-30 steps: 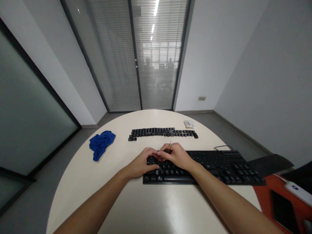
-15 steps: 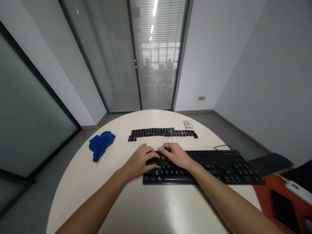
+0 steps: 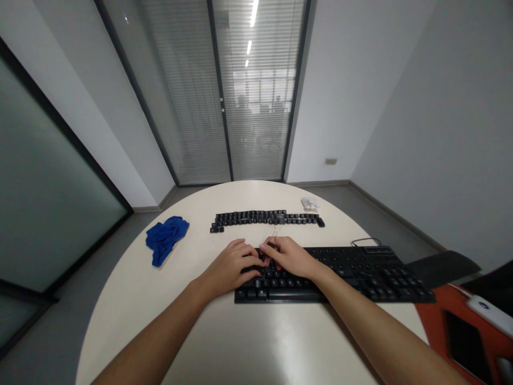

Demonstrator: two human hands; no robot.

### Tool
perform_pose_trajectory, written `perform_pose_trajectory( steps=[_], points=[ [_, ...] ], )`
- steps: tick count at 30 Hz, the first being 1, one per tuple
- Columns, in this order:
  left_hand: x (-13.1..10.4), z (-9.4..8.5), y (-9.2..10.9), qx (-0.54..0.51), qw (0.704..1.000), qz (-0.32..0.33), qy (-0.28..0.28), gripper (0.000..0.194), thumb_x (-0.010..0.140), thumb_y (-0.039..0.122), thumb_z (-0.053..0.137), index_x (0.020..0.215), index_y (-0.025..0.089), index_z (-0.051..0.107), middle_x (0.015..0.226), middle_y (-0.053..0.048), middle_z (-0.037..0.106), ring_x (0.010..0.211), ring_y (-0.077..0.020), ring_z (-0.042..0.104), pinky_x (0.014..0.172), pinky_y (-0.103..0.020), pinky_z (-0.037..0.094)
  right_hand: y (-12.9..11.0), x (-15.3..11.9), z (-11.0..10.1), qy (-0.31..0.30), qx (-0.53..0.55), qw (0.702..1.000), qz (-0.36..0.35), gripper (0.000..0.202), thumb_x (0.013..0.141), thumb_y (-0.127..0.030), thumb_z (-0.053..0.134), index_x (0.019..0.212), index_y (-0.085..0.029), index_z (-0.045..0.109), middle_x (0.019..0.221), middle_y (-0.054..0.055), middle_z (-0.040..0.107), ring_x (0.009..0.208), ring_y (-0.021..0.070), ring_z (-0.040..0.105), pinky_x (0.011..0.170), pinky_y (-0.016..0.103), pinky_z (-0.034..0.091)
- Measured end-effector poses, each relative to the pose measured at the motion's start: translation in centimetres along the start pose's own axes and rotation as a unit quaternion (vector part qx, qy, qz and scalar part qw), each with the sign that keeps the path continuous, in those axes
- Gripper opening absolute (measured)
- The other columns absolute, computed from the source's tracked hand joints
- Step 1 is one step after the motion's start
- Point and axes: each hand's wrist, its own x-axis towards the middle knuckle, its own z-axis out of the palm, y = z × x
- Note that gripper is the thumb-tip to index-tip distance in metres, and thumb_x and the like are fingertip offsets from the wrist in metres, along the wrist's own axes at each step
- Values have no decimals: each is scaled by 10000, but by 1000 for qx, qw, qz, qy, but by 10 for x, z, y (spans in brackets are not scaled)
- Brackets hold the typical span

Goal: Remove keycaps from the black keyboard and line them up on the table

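A black keyboard (image 3: pixel 294 294) lies across the table in front of me. My right hand (image 3: pixel 290 255) is closed in a pinch over its left half, holding a wire keycap puller (image 3: pixel 276 232). The puller's thin wire ends stick up past the fingers, while its lower end points down at the keys, partly hidden. At the keyboard's left end rests my left hand (image 3: pixel 234 270), thumb and fingers apart, fingertips by the puller's lower end. Behind the hands, loose black keycaps (image 3: pixel 250 217) are lined up in rows on the table.
A crumpled blue cloth (image 3: pixel 165 238) lies at the left of the round white table (image 3: pixel 200 342). A small clear plastic bag (image 3: pixel 310 203) is at the back right. Beyond the right edge, a phone (image 3: pixel 467 342) and a white power strip (image 3: pixel 491 314) lie on an orange surface.
The puller's upper wire ends have shifted slightly left and turned in my right hand. The fingers of my left hand have moved a little; the keyboard stays in place.
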Motion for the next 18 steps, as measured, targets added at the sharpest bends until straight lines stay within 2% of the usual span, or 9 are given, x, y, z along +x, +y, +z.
perform_pose_trajectory(
  steps=[9,13,18],
  points=[
    [1,1,4,5,1000,2,22,161,968,316,560,1060,228,660,1004,-34,689,967,-193,617,1073,-443,353,5,4,1,7,69,998,9,437,930,-586,495,919,-161,592,742,42,729,451,94,546,457,207,430],
    [4,0,7,8,999,8,36,171,992,312,521,1052,218,651,986,-39,691,943,-201,613,971,-403,428,4,5,1,21,94,995,1,416,926,-570,514,909,-158,575,737,37,721,467,88,559,460,195,426],
    [4,3,8,2,998,14,59,188,1003,330,507,1043,205,641,992,-42,688,938,-199,608,901,-360,452,3,6,3,27,150,988,1,408,911,-574,540,925,-167,552,694,11,692,504,100,595,492,202,447]
  ],
)
